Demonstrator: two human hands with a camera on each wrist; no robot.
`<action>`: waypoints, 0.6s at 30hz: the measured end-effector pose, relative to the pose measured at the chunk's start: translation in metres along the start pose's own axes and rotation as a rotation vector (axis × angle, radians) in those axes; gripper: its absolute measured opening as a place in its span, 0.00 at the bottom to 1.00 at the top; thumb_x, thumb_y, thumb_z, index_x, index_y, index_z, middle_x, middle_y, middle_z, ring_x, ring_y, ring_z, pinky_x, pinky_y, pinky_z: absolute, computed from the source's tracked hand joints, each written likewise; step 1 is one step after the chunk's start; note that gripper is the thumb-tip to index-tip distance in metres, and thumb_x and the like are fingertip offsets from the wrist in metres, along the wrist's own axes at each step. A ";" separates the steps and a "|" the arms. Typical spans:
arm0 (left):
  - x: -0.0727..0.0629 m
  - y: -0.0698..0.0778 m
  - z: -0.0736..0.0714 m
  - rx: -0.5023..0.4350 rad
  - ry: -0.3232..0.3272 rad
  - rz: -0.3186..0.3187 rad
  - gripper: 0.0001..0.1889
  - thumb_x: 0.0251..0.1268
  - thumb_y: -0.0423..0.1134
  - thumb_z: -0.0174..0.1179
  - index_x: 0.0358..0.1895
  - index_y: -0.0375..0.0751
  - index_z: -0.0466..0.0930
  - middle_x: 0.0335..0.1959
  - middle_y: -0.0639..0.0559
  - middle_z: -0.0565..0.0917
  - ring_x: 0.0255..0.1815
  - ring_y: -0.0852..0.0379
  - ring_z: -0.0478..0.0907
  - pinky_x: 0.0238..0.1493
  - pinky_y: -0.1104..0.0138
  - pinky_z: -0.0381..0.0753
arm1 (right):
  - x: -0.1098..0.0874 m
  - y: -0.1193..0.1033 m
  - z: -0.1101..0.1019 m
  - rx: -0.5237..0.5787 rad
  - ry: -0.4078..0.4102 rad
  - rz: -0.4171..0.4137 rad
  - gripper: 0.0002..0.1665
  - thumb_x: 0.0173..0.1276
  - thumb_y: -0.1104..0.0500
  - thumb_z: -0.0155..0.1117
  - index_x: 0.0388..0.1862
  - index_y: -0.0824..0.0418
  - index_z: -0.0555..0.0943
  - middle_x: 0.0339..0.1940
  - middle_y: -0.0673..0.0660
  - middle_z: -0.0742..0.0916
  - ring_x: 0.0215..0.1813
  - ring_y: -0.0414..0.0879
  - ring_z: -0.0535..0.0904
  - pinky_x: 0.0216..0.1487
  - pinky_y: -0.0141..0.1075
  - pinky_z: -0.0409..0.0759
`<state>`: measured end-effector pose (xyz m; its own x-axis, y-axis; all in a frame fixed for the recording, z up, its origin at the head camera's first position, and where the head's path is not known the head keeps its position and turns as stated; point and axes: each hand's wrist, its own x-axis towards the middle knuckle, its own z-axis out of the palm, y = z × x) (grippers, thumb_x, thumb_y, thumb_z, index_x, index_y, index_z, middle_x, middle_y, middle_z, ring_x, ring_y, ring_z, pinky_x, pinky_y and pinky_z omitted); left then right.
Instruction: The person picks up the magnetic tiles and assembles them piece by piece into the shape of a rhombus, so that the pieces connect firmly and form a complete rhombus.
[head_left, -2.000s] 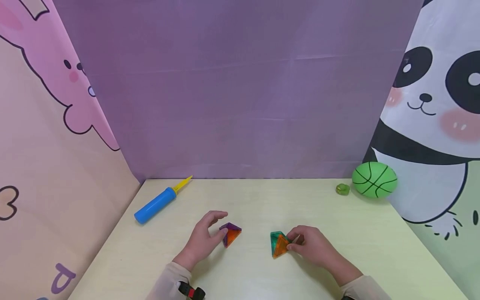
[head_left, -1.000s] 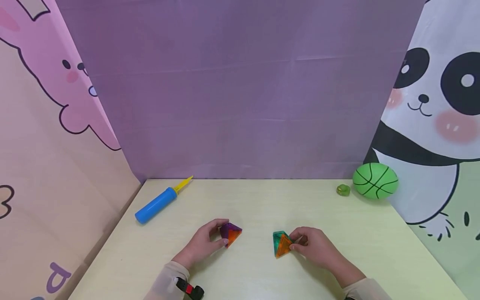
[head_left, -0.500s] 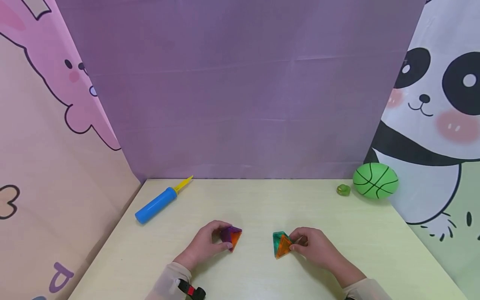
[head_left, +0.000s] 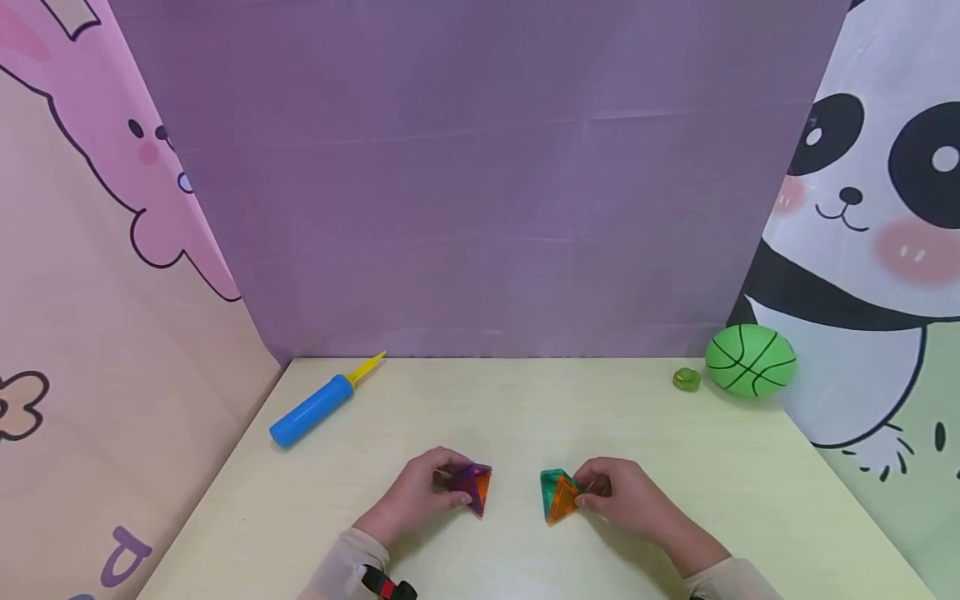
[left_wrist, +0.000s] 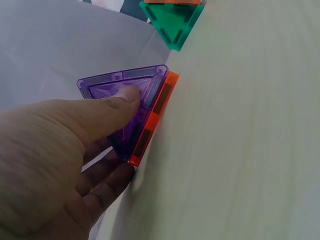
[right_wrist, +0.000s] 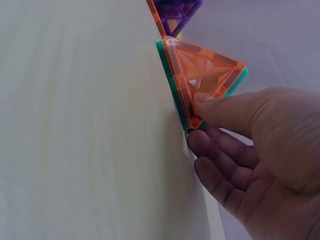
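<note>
My left hand (head_left: 416,493) pinches a triangular purple magnetic tile (head_left: 467,480) with an orange tile (left_wrist: 155,117) joined to it. In the left wrist view the thumb lies on the purple face, with the orange tile on the table side. Opposite, my right hand (head_left: 622,493) pinches an orange triangular magnetic tile (right_wrist: 205,65) backed by a green one (right_wrist: 172,82). Its thumb rests on the orange face near a corner, with fingertips beneath. The two pairs are apart, a short gap between them, low over the pale table (head_left: 517,417).
A blue hand pump (head_left: 311,412) with a yellow nozzle lies at the back left. At the back right sit a green ball (head_left: 750,360) with black lines and a small green lump (head_left: 686,380). A purple backdrop (head_left: 480,208) stands along the far edge.
My left thumb and fingers have come together on the purple and orange tiles, turned them and drawn them slightly right and nearer. The right hand's pair has shifted only a little.
</note>
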<state>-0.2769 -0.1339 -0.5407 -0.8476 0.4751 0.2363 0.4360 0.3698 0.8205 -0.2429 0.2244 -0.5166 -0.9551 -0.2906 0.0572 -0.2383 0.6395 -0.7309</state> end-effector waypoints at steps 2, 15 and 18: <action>0.000 0.003 0.002 -0.005 -0.007 0.006 0.21 0.61 0.31 0.76 0.56 0.47 0.84 0.49 0.58 0.85 0.51 0.56 0.82 0.55 0.63 0.85 | -0.001 -0.002 0.000 -0.001 -0.006 -0.009 0.11 0.63 0.66 0.78 0.40 0.55 0.86 0.36 0.47 0.87 0.37 0.45 0.82 0.33 0.34 0.83; -0.001 0.009 0.014 0.001 -0.053 0.023 0.20 0.63 0.33 0.75 0.57 0.49 0.84 0.50 0.60 0.85 0.51 0.59 0.82 0.54 0.65 0.85 | -0.004 -0.007 0.002 0.041 -0.040 -0.038 0.10 0.63 0.66 0.79 0.40 0.57 0.86 0.35 0.49 0.87 0.37 0.46 0.81 0.34 0.34 0.83; -0.001 0.011 0.017 -0.014 -0.060 0.023 0.20 0.63 0.32 0.75 0.57 0.50 0.84 0.49 0.61 0.85 0.51 0.60 0.82 0.54 0.66 0.85 | -0.005 -0.008 0.003 0.044 -0.049 -0.037 0.10 0.63 0.66 0.78 0.40 0.56 0.87 0.36 0.49 0.87 0.37 0.45 0.82 0.34 0.34 0.83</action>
<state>-0.2659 -0.1167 -0.5406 -0.8174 0.5307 0.2242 0.4510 0.3473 0.8221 -0.2361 0.2188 -0.5133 -0.9357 -0.3489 0.0518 -0.2643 0.5964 -0.7579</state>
